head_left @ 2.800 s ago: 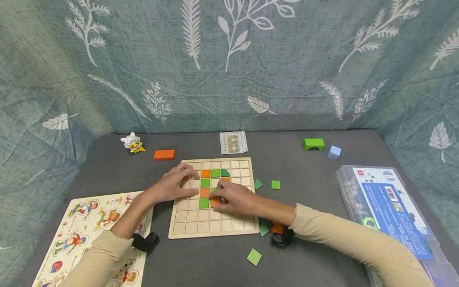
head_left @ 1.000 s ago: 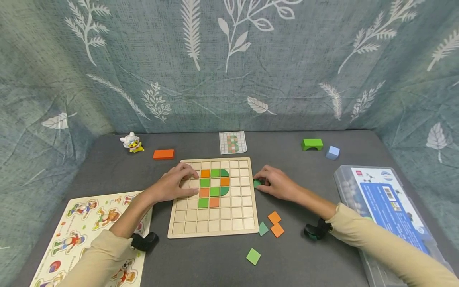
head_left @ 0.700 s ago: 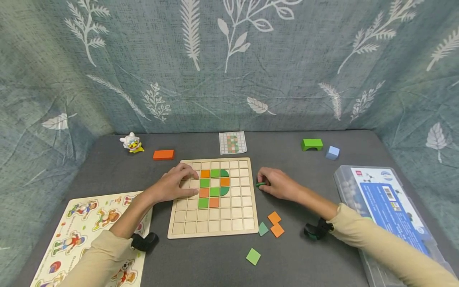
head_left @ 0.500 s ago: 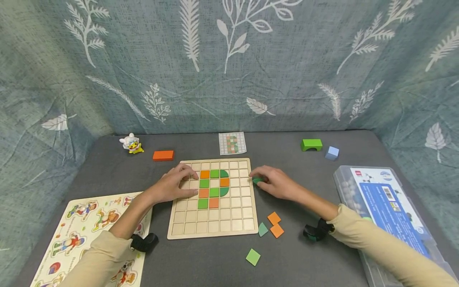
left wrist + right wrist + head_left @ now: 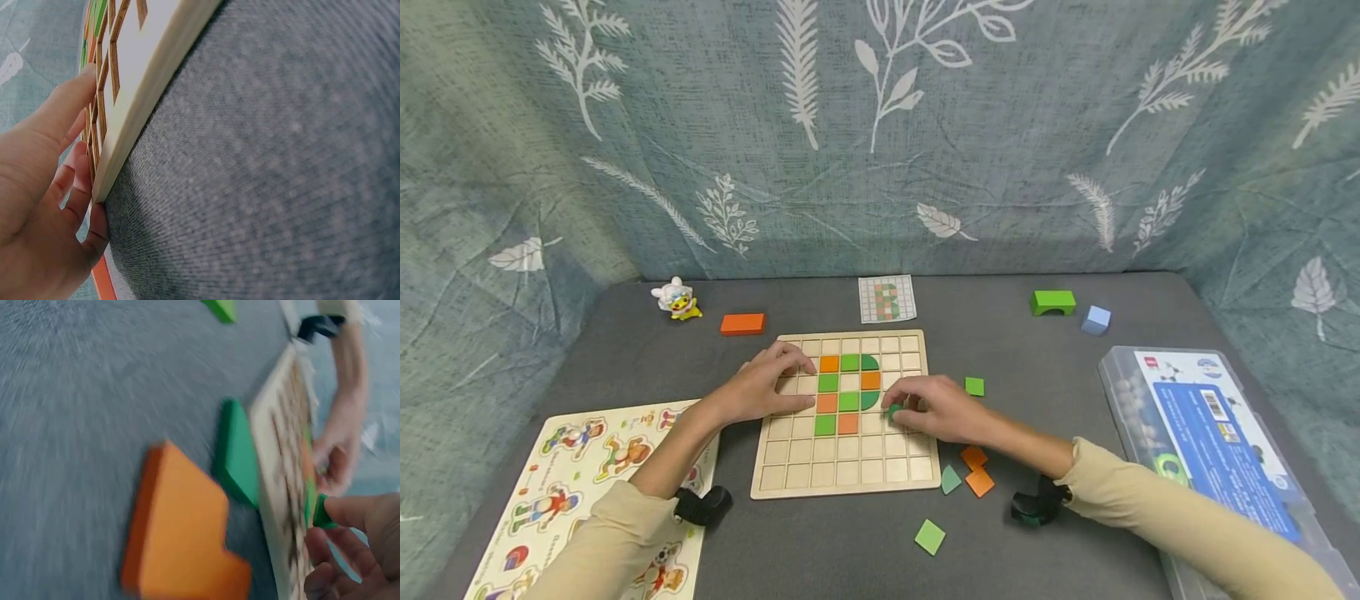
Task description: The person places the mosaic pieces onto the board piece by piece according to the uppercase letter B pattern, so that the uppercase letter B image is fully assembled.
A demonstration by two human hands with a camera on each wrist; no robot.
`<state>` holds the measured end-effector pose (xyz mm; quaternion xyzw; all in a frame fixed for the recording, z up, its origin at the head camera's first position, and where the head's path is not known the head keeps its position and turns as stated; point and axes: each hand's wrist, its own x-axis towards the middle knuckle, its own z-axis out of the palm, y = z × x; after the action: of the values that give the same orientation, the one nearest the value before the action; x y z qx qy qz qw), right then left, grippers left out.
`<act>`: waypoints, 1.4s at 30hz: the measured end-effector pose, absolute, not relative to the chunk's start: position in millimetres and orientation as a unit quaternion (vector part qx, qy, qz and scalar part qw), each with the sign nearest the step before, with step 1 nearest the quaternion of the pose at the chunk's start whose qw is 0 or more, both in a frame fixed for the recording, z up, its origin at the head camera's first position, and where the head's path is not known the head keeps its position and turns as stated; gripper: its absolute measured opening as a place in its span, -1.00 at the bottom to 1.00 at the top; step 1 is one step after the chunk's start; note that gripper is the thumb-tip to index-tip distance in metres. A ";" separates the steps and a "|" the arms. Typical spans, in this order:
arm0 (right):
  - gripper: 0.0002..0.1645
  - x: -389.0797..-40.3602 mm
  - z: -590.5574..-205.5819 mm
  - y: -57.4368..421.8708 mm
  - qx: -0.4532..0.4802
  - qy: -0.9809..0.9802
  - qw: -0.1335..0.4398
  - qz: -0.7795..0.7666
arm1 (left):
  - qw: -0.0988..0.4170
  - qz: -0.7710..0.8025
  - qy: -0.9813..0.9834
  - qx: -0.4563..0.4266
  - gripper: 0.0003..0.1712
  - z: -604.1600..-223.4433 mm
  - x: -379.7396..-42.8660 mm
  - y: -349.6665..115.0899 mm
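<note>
The right hand (image 5: pixel 936 407) pinches a dark green tile (image 5: pixel 894 413) between its thumb and fingers, over the wooden grid board (image 5: pixel 847 475); whether the tile touches the board, I cannot tell. Just to the left of these fingertips, 10 tiles sit in the cells, and the nearest is a dark green quarter-circle tile (image 5: pixel 869 401). The left hand (image 5: pixel 763 383) rests on the board's left side, its thumb and index finger apart. Beyond the fingers of both hands lies a printed pattern card (image 5: pixel 887 298).
</note>
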<state>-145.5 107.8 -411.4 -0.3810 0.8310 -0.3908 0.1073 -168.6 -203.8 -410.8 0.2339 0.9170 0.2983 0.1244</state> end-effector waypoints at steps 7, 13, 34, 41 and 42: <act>-0.85 -142.0 -418.8 82.3 -0.413 0.834 0.097 -0.353 | 0.117 0.297 0.917 0.239 -0.62 -413.2 -167.5 -204.6; -0.81 -144.7 -418.0 77.1 -0.448 0.836 0.065 -0.310 | 0.118 0.298 0.918 0.235 -0.63 -413.5 -167.8 -204.6; -0.86 -149.2 -418.1 71.7 -0.474 0.832 0.052 -0.284 | 0.129 0.300 0.917 0.229 -0.63 -413.1 -168.2 -205.8; -0.93 -149.2 -416.0 69.4 -0.501 0.819 0.048 -0.276 | 0.125 0.298 0.918 0.230 -0.63 -413.1 -167.6 -204.9; -0.93 -148.6 -416.1 69.4 -0.499 0.821 0.047 -0.274 | 0.124 0.299 0.918 0.230 -0.63 -412.8 -167.5 -204.8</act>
<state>-148.6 69.4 -416.1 -0.4989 0.8208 -0.2740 0.0467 -167.5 -204.8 -412.8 0.2300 0.9178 0.2987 0.1245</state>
